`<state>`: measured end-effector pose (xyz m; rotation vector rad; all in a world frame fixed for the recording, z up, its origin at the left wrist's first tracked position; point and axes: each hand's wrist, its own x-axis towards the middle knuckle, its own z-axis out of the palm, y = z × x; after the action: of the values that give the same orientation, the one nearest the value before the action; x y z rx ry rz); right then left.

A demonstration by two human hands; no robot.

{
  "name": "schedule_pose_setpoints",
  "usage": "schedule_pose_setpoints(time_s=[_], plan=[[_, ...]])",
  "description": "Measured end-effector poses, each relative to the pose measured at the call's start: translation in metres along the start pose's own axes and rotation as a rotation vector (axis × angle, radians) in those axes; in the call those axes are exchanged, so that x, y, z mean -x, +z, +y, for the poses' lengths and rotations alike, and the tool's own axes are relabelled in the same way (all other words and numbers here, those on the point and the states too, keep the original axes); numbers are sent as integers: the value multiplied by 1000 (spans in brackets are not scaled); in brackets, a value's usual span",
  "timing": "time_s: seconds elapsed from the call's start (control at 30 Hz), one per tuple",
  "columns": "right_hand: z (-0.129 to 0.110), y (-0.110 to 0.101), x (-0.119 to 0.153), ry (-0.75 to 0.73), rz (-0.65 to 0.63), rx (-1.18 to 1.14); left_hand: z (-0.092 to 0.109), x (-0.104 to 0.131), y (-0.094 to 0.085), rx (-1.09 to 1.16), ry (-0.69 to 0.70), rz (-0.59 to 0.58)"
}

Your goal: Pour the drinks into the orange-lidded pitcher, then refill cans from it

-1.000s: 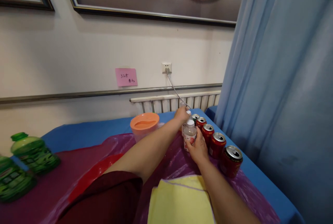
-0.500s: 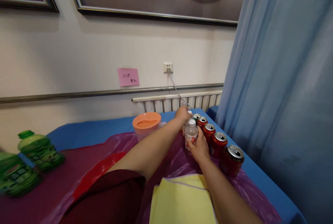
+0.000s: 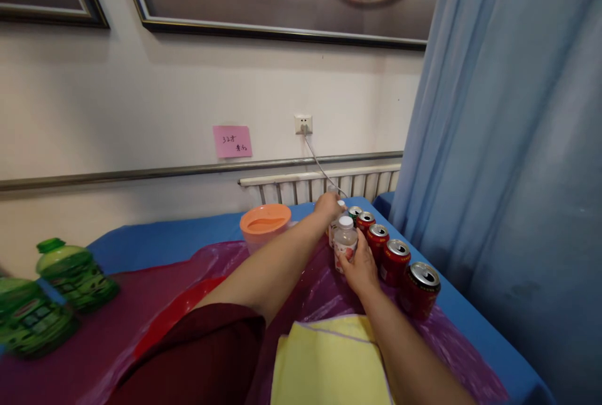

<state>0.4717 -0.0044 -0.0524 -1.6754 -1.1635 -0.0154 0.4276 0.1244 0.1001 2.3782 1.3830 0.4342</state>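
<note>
My right hand is closed around the lower part of a clear bottle with a white cap and a pink-and-white label. Farther back, my left hand reaches to another white-capped bottle just behind the first; its fingers are mostly hidden, and what they grip cannot be made out. One more clear bottle top shows beyond my left hand. Right of the bottles, a row of opened cans, several red and a green one at the back, runs along the table's right side.
An orange-lidded container stands left of my left forearm. A yellow cloth lies in front, on purple plastic. Part of a red basin shows beside my sleeve. Two green bottles are at far left. A blue curtain hangs right.
Both hands have stayed nearly in place, the left shifting very slightly. The view has moved a little.
</note>
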Motion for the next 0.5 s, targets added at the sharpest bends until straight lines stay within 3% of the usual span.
schedule_pose_setpoints(time_s=[0.1, 0.2, 0.33, 0.4, 0.5], plan=[[0, -1, 0, 29, -12, 9, 7, 8, -6, 36, 30, 31], [1, -4, 1, 73, -39, 24, 16, 32, -19, 89, 94, 99], [2, -7, 2, 99, -48, 34, 8, 107, -50, 180, 246, 126], [1, -9, 4, 98, -37, 40, -12, 160, -66, 176, 385, 1], [-1, -9, 6, 86, 1, 44, -58, 238, -80, -106, 400, -353]])
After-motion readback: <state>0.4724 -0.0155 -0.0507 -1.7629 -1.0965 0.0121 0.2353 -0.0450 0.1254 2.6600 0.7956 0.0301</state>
